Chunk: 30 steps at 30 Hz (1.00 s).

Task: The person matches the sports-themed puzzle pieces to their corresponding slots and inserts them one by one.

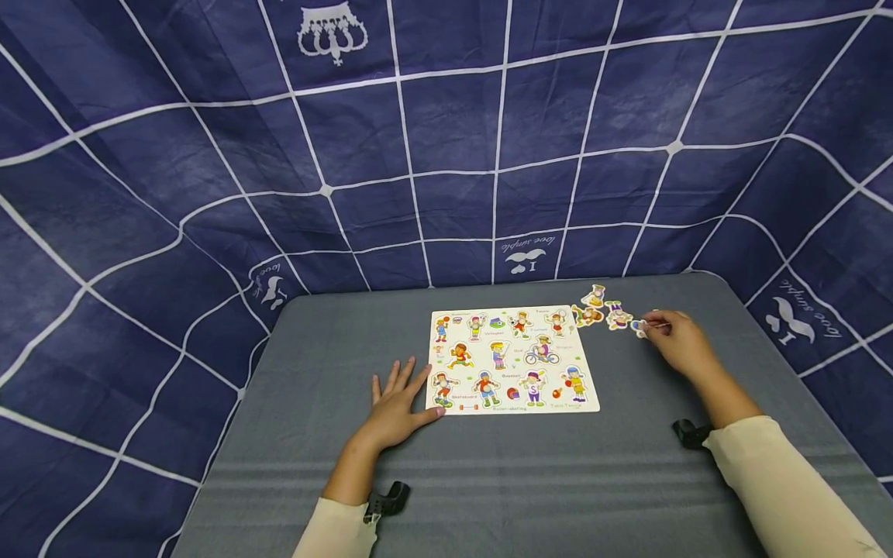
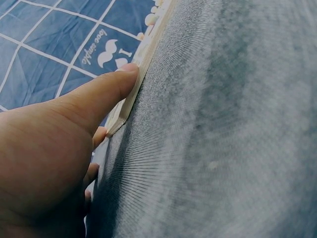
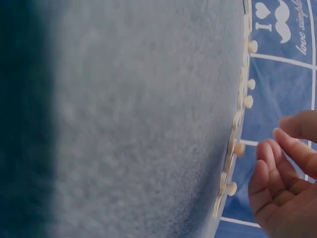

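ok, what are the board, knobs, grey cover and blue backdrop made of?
Board: likely wood or MDF, printed face; the edge looks pale and uncoated.
Knobs: probably smooth wood, being pale and rounded; plastic possible.
Grey cover: matte fabric, by its fine ribbed texture and creases.
Backdrop: fabric or thin plastic sheet, faint sheen; it hangs wrinkled.

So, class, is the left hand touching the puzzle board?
Touching: in the left wrist view, the left hand rests its thumb on the edge of the puzzle board.
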Available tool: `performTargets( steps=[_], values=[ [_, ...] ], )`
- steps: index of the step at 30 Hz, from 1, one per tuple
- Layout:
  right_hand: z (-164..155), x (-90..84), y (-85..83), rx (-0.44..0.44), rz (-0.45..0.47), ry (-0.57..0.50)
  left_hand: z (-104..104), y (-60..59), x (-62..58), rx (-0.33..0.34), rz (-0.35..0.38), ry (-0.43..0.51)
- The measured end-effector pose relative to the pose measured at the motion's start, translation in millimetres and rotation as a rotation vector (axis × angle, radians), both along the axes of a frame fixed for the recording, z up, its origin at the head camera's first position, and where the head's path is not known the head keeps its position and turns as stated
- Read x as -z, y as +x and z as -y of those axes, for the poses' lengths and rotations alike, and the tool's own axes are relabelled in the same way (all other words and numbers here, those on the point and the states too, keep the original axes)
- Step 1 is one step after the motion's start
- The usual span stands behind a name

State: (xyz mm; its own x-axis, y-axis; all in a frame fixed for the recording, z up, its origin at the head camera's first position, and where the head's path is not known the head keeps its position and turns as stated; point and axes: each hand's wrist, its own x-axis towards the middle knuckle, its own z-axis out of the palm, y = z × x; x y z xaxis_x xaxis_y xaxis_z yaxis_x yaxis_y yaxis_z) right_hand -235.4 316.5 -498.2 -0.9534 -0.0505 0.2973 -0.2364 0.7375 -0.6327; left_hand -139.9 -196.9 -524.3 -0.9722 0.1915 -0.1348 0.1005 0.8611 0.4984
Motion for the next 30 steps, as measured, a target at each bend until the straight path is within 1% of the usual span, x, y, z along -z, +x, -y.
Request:
performTargets(
  steps=[3,10,17,23,30],
  values=[
    [-4.0,1.0,-2.9,0.009,0.044,0.017,-0.3,-0.2,-0.1,0.001,0.001,0.002],
    [-8.3,2.1,-7.4,0.032,0.134,0.104,-0.7,-0.3,-0.5,0.003,-0.002,0.003],
    [-10.6,1.7,-12.9,0.018,0.175,0.135,-0.8,1.3,-2.1,0.003,-0.006,0.015],
    [-14.6,0.7,-19.0,-0.005,0.211,0.163,-1.1,1.4,-2.5,0.005,-0.009,0.002],
    [-18.0,0.3,-23.1,-0.008,0.254,0.168,-1.9,1.9,-4.2,0.003,-0.01,0.008]
  ],
)
